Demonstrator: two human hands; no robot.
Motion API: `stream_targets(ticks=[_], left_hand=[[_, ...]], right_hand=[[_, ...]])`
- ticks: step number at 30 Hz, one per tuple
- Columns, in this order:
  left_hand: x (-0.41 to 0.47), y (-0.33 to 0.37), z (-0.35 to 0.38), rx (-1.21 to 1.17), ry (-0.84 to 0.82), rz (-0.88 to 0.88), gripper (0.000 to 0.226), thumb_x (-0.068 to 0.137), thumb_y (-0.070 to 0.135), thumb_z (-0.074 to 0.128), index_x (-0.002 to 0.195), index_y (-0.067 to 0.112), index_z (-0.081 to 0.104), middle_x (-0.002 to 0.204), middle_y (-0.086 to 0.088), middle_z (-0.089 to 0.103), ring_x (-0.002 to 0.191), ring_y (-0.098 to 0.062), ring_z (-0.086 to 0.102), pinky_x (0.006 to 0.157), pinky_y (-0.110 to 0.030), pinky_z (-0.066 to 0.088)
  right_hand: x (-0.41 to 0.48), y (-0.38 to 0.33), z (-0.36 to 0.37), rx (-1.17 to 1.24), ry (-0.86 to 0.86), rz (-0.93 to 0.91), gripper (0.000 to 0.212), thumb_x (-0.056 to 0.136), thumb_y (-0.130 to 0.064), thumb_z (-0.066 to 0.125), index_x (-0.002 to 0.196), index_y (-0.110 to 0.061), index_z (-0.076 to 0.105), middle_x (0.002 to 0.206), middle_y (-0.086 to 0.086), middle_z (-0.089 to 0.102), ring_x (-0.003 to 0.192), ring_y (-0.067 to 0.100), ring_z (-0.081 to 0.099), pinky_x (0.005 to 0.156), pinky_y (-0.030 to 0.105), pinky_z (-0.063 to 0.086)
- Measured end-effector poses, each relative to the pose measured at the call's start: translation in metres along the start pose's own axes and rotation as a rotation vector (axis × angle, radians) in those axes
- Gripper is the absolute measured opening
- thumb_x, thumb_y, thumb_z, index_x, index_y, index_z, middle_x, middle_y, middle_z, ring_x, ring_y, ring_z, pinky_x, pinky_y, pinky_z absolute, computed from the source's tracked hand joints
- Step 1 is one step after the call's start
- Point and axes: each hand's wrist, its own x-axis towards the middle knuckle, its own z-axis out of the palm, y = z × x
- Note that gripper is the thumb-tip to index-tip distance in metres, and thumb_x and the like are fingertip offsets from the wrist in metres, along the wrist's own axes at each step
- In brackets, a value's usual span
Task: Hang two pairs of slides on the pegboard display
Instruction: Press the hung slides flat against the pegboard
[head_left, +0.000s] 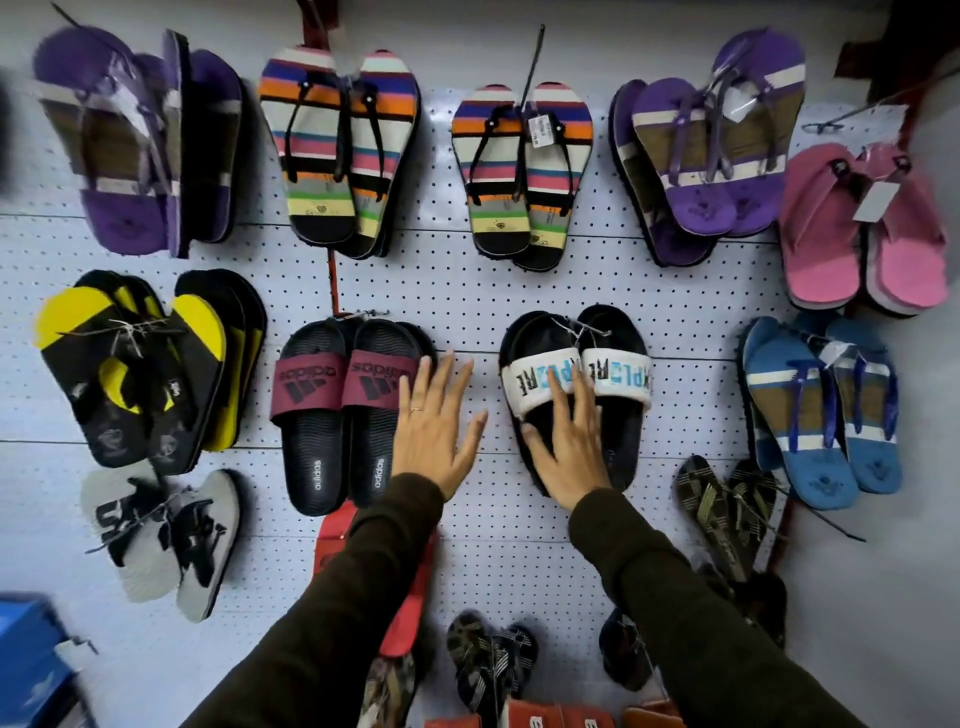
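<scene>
Slides hang in two pairs at the middle of the pegboard (467, 291). One black pair with maroon straps (343, 410) hangs on the left; a black pair with white lettered straps (582, 389) hangs just to its right. Her left hand (436, 436) lies flat and open on bare board between the pairs. Her right hand (566, 447), fingers spread, rests open on the white-strapped pair's left slide. Striped flip-flops (519, 171) hang above.
</scene>
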Motion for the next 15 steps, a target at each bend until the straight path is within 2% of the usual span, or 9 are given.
stream_targets(ticks=[2, 4, 10, 15], left_hand=[[-0.005, -0.033, -0.017, 0.037, 0.040, -0.051, 0.062, 0.095, 0.048, 0.030, 0.153, 0.027, 0.018, 0.164, 0.003, 0.009, 0.153, -0.020, -0.002, 0.124, -0.047, 0.002], [-0.009, -0.065, -0.033, 0.056, 0.065, -0.107, 0.062, 0.095, 0.047, 0.028, 0.152, 0.026, 0.020, 0.164, 0.001, 0.010, 0.152, -0.022, 0.000, 0.124, -0.048, 0.003], [-0.019, -0.142, -0.048, 0.089, -0.008, -0.227, 0.064, 0.093, 0.051, 0.024, 0.153, 0.029, 0.017, 0.165, 0.000, 0.007, 0.152, -0.025, -0.003, 0.122, -0.052, -0.001], [-0.017, -0.164, -0.040, 0.025, -0.091, -0.164, 0.064, 0.093, 0.050, 0.026, 0.153, 0.029, 0.017, 0.165, -0.002, 0.003, 0.152, -0.025, -0.002, 0.123, -0.048, 0.006]], right_hand=[[0.005, -0.032, 0.019, 0.055, -0.020, -0.034, 0.071, 0.095, -0.052, 0.036, 0.155, -0.028, 0.009, 0.166, 0.002, -0.007, 0.153, 0.026, -0.011, 0.125, 0.046, 0.001], [0.012, -0.064, 0.036, 0.088, -0.050, -0.068, 0.068, 0.096, -0.054, 0.031, 0.155, -0.032, 0.006, 0.166, -0.003, -0.011, 0.153, 0.024, -0.014, 0.125, 0.042, -0.001], [0.023, -0.133, 0.092, 0.034, -0.185, -0.198, 0.063, 0.098, -0.050, 0.025, 0.155, -0.032, 0.006, 0.167, -0.003, -0.009, 0.153, 0.026, -0.014, 0.126, 0.047, 0.004], [0.020, -0.142, 0.122, 0.014, -0.216, -0.147, 0.062, 0.099, -0.048, 0.027, 0.155, -0.032, 0.005, 0.166, -0.005, -0.012, 0.152, 0.025, -0.019, 0.126, 0.043, 0.005]])
